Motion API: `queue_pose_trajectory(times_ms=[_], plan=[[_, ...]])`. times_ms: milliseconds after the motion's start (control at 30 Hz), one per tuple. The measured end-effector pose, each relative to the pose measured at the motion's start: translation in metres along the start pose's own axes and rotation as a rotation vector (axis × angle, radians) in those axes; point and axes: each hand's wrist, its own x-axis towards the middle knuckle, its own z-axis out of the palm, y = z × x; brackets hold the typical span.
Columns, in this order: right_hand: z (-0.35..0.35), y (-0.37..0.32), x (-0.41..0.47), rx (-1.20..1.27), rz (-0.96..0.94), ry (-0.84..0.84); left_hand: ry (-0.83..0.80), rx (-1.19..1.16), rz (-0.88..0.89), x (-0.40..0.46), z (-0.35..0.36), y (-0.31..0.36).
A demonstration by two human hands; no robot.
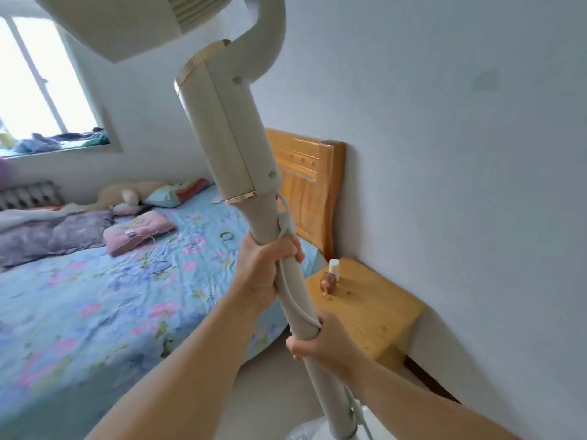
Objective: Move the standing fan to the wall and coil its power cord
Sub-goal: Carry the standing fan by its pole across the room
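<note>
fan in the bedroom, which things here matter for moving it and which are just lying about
Part of the job:
fan pole
power cord
left hand
right hand
wall

Lying about:
bed
wooden nightstand
small figurine
pink pillow

Fan pole (295,300): smooth matt off-white plastic, thin glossy copper-toned metal rings. Cord (293,300): smooth rubbery white. Headboard (305,179), bedside table (374,309): varnished yellow wood. Bedsheet (104,300): wrinkled floral cloth. Wall (460,154): matt paint.
</note>
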Motion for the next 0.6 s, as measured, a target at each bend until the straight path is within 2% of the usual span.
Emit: queue_pose_trajectory(times_ms=[133,267,433,500,567,600], plan=[[0.084,-0.029,0.018,-0.072,-0.103,-0.017,0.217,0.011,0.077,-0.020,-0.085,0.035],[0.165,-0.045,0.038,-0.131,-0.129,-0.063,0.383,0.070,0.153,-0.043,-0.164,0.062],[0.295,-0.074,0.052,-0.174,-0.171,-0.105,0.607,0.144,0.190,-0.082,-0.288,0.093],[0.376,-0.092,0.051,-0.144,-0.185,-0.185,0.722,0.188,0.200,-0.107,-0.366,0.111],[0.400,-0.100,0.052,-0.136,-0.195,-0.183,0.762,0.185,0.199,-0.117,-0.390,0.121],[0.438,-0.109,0.050,-0.119,-0.209,-0.230,0.814,0.203,0.206,-0.130,-0.428,0.130]])
